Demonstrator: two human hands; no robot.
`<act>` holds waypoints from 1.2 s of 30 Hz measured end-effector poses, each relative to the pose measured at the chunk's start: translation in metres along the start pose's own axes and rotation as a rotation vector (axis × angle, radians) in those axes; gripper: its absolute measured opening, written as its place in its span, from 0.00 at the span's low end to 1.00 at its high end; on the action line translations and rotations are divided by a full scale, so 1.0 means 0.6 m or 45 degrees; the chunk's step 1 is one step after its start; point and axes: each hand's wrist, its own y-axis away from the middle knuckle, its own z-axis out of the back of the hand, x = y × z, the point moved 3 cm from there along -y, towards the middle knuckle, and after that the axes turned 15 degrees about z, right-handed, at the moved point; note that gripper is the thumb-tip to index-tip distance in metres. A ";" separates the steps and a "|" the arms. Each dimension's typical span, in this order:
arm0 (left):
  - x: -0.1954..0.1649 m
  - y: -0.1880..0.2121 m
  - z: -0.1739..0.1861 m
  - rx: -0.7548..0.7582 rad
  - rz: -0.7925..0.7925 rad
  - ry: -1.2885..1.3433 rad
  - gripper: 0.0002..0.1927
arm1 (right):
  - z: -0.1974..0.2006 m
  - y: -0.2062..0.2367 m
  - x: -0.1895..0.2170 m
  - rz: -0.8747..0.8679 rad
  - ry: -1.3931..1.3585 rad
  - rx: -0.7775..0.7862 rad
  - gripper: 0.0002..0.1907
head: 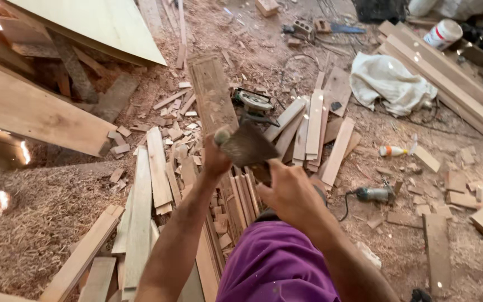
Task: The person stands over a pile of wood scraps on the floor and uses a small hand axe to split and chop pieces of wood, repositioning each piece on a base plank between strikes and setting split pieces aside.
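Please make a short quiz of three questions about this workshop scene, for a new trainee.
1. True or false: the white cloth lies on the wooden planks.
2. Which hand grips the long board: A left hand, B right hand?
3. What power tool lies just right of the board's middle?

Key: 1 false, it lies beside them on the sawdust floor; 2 A; 3 a circular saw.

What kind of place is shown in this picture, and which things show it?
Most likely a carpentry workshop. Sawdust and shavings cover the floor, cut planks and offcuts lie in heaps, and a circular saw rests among them, with an angle grinder nearby.
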 end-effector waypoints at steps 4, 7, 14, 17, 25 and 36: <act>-0.010 -0.012 -0.020 0.079 -0.168 0.029 0.10 | 0.029 0.011 0.004 -0.171 -0.018 -0.130 0.16; -0.018 -0.017 -0.042 0.194 -0.093 0.149 0.11 | 0.049 0.015 0.020 -0.212 0.006 -0.197 0.13; -0.009 -0.007 -0.044 0.190 0.038 -0.048 0.09 | 0.058 0.034 0.023 -0.266 -0.058 -0.287 0.10; -0.009 0.000 -0.035 0.169 0.041 -0.042 0.08 | 0.061 0.034 0.024 -0.261 -0.038 -0.288 0.10; -0.028 0.030 -0.020 0.234 -0.030 0.102 0.02 | 0.055 0.015 0.072 -0.075 0.079 -0.242 0.11; -0.005 0.054 -0.006 0.136 -0.361 -0.034 0.10 | 0.001 0.005 0.042 0.080 0.125 -0.061 0.21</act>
